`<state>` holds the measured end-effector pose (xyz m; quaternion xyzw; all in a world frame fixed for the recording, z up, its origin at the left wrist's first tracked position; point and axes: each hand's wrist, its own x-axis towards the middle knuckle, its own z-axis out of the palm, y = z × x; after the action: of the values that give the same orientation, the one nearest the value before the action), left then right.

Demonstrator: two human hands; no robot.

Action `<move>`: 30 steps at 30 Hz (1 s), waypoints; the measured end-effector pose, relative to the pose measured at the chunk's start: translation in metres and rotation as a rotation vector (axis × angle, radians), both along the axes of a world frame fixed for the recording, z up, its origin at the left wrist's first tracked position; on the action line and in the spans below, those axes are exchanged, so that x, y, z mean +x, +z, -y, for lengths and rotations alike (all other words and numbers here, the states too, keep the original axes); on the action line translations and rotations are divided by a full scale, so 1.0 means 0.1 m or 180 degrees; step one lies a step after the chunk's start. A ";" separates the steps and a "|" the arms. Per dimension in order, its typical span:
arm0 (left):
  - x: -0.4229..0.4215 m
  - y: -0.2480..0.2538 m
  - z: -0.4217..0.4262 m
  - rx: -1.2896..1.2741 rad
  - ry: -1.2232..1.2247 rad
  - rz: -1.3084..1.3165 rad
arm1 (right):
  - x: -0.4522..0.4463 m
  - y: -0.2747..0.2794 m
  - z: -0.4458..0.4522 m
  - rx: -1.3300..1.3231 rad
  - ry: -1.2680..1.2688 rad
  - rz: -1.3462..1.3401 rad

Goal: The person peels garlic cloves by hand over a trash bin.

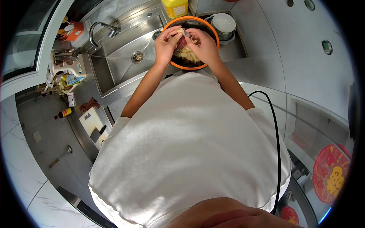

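Both hands are over a bin with an orange rim (pixel 173 64) and a dark lining. My left hand (pixel 166 45) is closed, pinching a small pale piece (pixel 181 31) between thumb and fingers. Close beside it, my right hand (pixel 203 46) has its thumb and fingers bent together near the same spot. Whatever its fingertips hold is too small to make out. Below the hands, a reddish scrap (pixel 181 43) and many pale yellowish pieces (pixel 189 56) lie in the bin.
A steel sink (pixel 118 72) with a curved faucet (pixel 108 28) is on the left. A yellow jug (pixel 175 8) stands behind the bin. White bowls (pixel 223 23) are stacked to its right. A cutting board (pixel 93 125) and a black cable (pixel 276 140) flank my body.
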<state>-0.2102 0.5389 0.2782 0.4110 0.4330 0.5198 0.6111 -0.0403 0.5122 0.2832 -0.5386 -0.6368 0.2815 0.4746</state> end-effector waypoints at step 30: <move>0.11 0.06 0.05 0.0901 0.0214 -0.1114 | -0.05 -0.09 -0.05 -0.0528 0.0102 0.0117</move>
<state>-0.1993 0.5339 0.2841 0.5619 0.4687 0.5161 0.4452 -0.0450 0.5170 0.2742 -0.5708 -0.6284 0.3309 0.4121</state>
